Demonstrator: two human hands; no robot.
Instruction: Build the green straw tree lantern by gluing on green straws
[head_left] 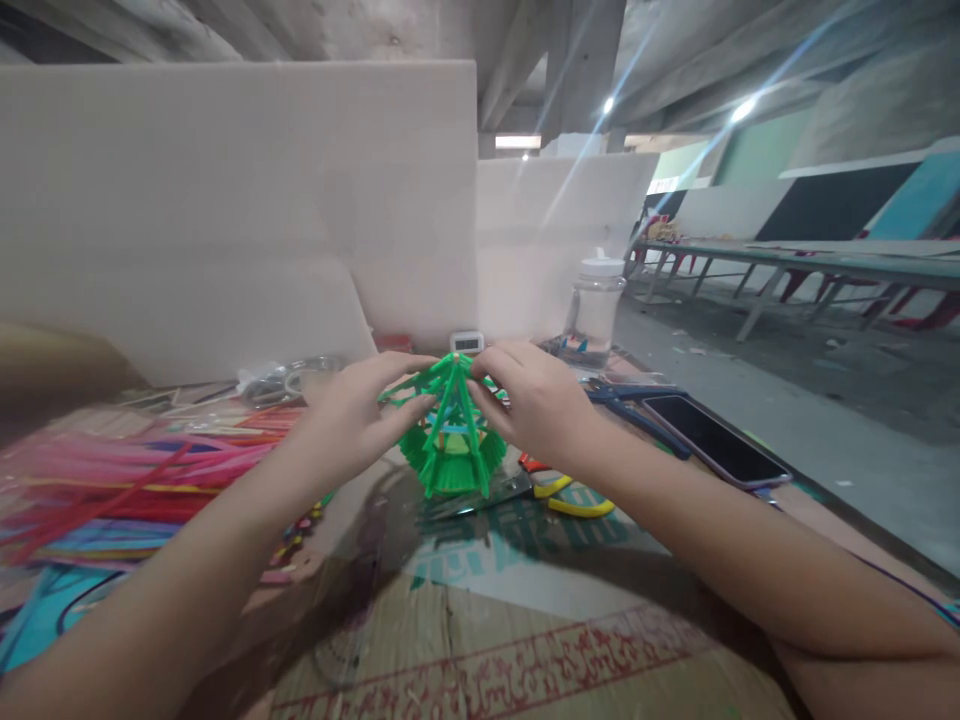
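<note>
A green pipe-cleaner frame [454, 440], shaped like a small cage with a peaked top, stands upright in the middle of the table. My left hand [375, 400] grips its upper left side between thumb and fingers. On the upper right, my right hand [529, 400] pinches the frame near the peak; part of those fingertips is hidden behind it. Bluish bands show through the gaps. Close to its base lie scissors [574, 497] with yellow and red handles, their blades pointing left.
Bundles of pink, red and blue pipe cleaners [142, 470] cover the left side. To the right are blue-handled pliers [637, 410], a phone [716, 440] and a clear water bottle [595, 310]. A small digital clock [466, 343] stands before white boards [247, 200].
</note>
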